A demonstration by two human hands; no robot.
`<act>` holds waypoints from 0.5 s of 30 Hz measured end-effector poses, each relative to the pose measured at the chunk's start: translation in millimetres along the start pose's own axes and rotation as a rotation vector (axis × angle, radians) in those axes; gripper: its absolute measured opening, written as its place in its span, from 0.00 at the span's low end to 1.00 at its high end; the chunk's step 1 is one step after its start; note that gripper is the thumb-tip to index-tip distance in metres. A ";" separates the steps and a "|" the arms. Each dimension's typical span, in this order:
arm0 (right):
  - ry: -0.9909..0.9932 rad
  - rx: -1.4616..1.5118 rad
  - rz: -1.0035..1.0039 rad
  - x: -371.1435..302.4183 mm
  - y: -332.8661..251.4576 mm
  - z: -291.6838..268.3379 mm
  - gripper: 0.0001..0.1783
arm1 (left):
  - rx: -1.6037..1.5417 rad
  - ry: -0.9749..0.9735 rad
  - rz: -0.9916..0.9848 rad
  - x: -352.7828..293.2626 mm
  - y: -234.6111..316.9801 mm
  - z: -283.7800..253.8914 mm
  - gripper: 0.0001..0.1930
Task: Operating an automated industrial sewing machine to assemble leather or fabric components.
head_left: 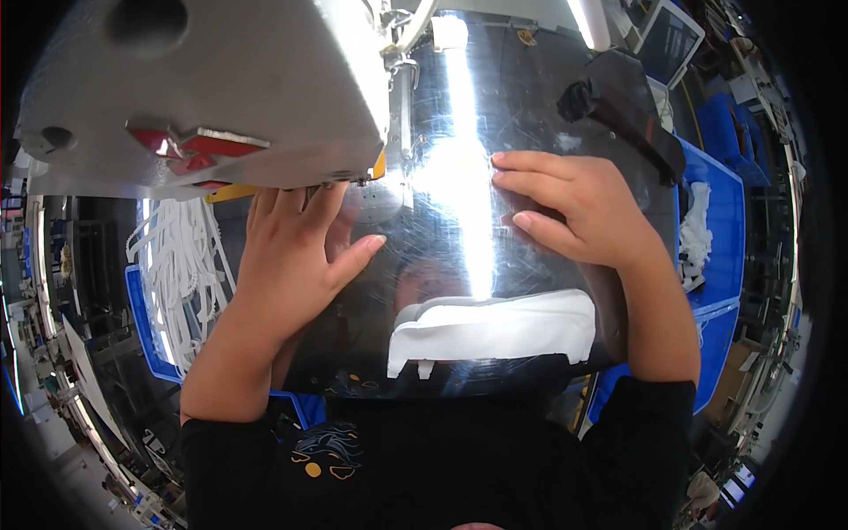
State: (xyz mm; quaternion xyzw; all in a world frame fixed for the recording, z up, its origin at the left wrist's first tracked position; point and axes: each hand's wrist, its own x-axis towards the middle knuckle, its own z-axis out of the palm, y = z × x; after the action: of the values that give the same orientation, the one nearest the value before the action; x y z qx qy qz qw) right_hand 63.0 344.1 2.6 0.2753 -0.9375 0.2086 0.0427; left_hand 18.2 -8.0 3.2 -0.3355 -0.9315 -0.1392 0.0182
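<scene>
My left hand (300, 243) reaches under the grey head of a sewing machine (274, 97). Its fingertips are hidden behind the machine, while the thumb is stretched out apart over the dark table. My right hand (570, 203) lies to the right of the bright reflection, palm down, with its fingers extended and nothing visible in them. Between my forearms, close to the front edge of the shiny black tabletop (548, 115), lies a small stack of white cut fabric pieces (495, 329). Neither hand touches that stack.
White strips (181, 274) hang over a blue bin (146, 327) on the left. On the right, blue bins (726, 212) hold white cloth (696, 234). A black bundled object (623, 128) lies at the far right of the table, with a screen (670, 44) beyond.
</scene>
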 end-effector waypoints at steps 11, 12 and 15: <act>-0.072 -0.002 0.043 1.3 -2.2 -4.7 0.21 | 0.000 0.003 -0.005 -2.0 4.6 -1.7 0.38; -0.070 -0.002 0.038 1.6 -2.6 -5.5 0.21 | 0.017 -0.008 -0.010 -2.9 5.6 -1.7 0.39; -0.074 -0.007 0.054 -0.5 -1.2 -2.1 0.21 | 0.023 -0.036 -0.016 -3.3 7.3 -3.1 0.39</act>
State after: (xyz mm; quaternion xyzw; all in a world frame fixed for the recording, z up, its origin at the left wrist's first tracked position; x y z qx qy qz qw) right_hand 64.0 344.2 4.9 0.2575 -0.9461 0.1963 0.0033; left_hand 25.1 -5.5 7.6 -0.3301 -0.9359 -0.1227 0.0043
